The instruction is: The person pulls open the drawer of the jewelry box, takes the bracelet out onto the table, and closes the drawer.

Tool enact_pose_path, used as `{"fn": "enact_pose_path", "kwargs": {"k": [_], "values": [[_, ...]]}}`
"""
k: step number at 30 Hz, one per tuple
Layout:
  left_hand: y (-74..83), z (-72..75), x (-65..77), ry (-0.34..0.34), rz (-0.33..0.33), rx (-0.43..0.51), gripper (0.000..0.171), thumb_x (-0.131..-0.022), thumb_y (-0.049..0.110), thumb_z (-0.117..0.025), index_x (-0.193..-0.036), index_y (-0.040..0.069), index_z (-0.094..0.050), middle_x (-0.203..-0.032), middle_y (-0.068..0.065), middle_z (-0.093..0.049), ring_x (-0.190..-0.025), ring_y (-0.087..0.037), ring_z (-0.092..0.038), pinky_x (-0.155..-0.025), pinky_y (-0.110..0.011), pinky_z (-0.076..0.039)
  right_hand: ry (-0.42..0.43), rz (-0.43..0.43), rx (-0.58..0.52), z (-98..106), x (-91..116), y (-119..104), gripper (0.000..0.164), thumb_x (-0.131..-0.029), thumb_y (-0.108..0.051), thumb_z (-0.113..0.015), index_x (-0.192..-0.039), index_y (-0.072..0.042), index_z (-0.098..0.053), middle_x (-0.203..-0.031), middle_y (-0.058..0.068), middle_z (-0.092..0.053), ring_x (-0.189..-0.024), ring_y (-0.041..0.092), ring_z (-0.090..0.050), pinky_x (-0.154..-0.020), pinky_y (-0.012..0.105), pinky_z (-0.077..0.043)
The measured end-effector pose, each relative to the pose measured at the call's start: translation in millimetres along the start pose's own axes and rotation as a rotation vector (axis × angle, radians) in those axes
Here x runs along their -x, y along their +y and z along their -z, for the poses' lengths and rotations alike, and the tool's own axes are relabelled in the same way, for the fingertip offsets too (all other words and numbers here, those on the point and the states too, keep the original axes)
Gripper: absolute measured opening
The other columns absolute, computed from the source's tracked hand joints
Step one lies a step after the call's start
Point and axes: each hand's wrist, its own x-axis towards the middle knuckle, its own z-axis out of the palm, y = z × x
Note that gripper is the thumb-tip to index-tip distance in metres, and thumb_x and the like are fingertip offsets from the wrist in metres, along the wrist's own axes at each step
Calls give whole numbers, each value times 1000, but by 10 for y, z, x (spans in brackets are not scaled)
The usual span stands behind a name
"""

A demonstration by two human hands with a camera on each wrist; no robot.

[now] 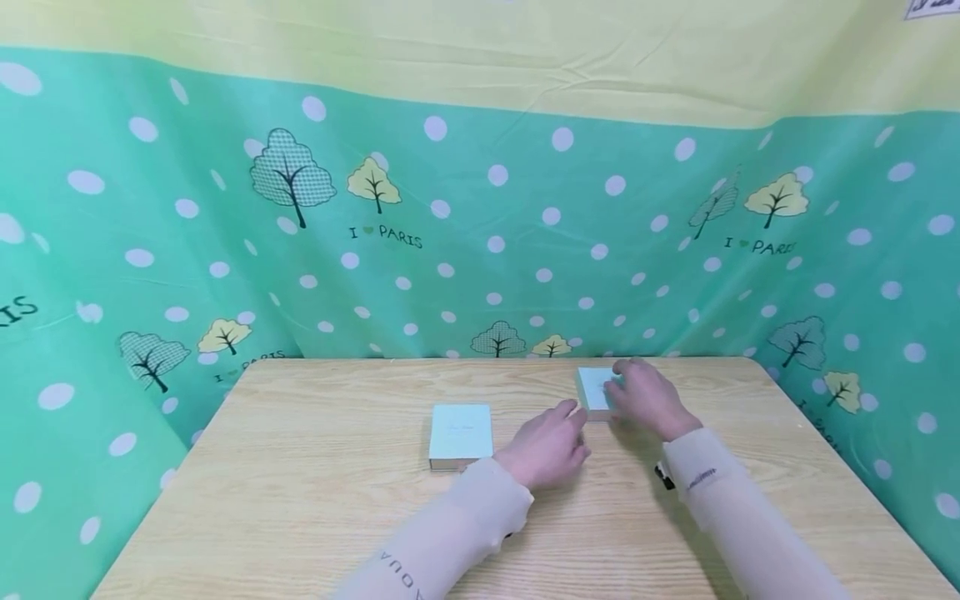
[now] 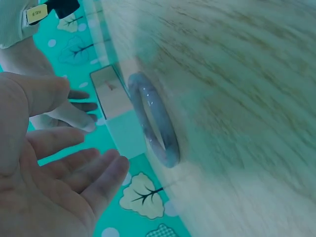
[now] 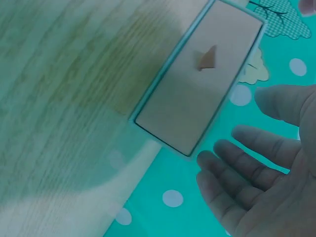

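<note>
In the head view, a light blue box lies at the back of the table, right of the middle. My right hand is at its right edge; in the right wrist view the fingers are loosely spread beside the box's beige side, which bears a small brown tab. Nearer and further left, my left hand hovers with relaxed fingers. A glossy greyish bangle lies on the table beside the left fingertips in the left wrist view; the head view does not show it. Neither hand holds anything.
A second light blue box lies left of my left hand. Both stand on a light wooden table. A green dotted curtain with printed trees hangs behind the table and along its sides.
</note>
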Motion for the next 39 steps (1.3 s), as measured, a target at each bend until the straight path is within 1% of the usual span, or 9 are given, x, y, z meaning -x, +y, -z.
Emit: {"fn": "enact_pose_path", "kwargs": {"k": [4,7,12,15,18,24,30,33,39], "values": [[24,-48,-61,-15,1,-9,41,-97,28,-53,-131,6,-54,-143,-13,-44,-123,-23,-51,-97,-31,-46,-18,-13,7,-20,-19,35,44,-94,-24,-57,-123,9,-54,-118,28,-54,-107,42,-54,-88,57,-45],[47,-76,-110,-36,10,-17,43,-99,26,-49,-137,7,-49,-145,-11,-42,-123,-22,-51,-98,-31,-45,-31,-14,-1,-20,-36,55,46,-94,-24,-56,-126,9,-52,-121,29,-51,-111,44,-51,-91,58,-44],[95,-110,-193,-67,11,-25,41,-99,24,-47,-136,7,-48,-147,-11,-39,-123,-22,-51,-96,-30,-46,-58,-15,6,-32,-74,102,50,-95,-25,-55,-130,11,-47,-125,31,-49,-114,47,-49,-93,59,-42],[120,-123,-229,-70,5,-37,39,-98,23,-48,-134,7,-50,-146,-11,-40,-123,-21,-52,-95,-29,-47,-80,-5,3,-47,-95,121,50,-96,-23,-52,-131,12,-44,-126,32,-49,-115,48,-48,-95,59,-41],[140,-136,-257,-73,4,-31,40,-97,23,-50,-134,7,-50,-146,-11,-39,-124,-19,-50,-96,-27,-46,-110,-1,-18,-63,-117,129,48,-98,-19,-46,-134,13,-41,-130,34,-45,-120,49,-44,-99,59,-37],[164,-159,-302,-105,25,-22,47,-95,29,-55,-140,15,-47,-147,-9,-39,-129,-18,-45,-98,-26,-44,-164,4,-9,-112,-163,123,47,-100,-15,-40,-136,15,-37,-136,35,-41,-126,50,-37,-104,58,-31],[194,-161,-321,-134,61,-31,49,-94,30,-57,-141,20,-48,-145,-6,-42,-122,-15,-51,-88,-25,-50,-175,-11,-6,-113,-164,125,47,-100,-16,-40,-136,14,-37,-134,34,-43,-125,48,-40,-103,57,-33],[211,-160,-328,-143,80,-42,48,-94,32,-57,-139,19,-49,-143,-4,-43,-118,-13,-54,-82,-25,-52,-174,-7,-7,-108,-159,129,47,-100,-15,-39,-137,14,-37,-134,34,-44,-124,49,-41,-103,58,-33],[262,-155,-355,-161,163,-40,44,-94,38,-57,-133,20,-55,-140,4,-42,-108,-10,-57,-69,-34,-56,-164,3,1,-110,-154,123,47,-100,-15,-40,-136,14,-38,-133,33,-44,-125,48,-41,-103,57,-33]]}}
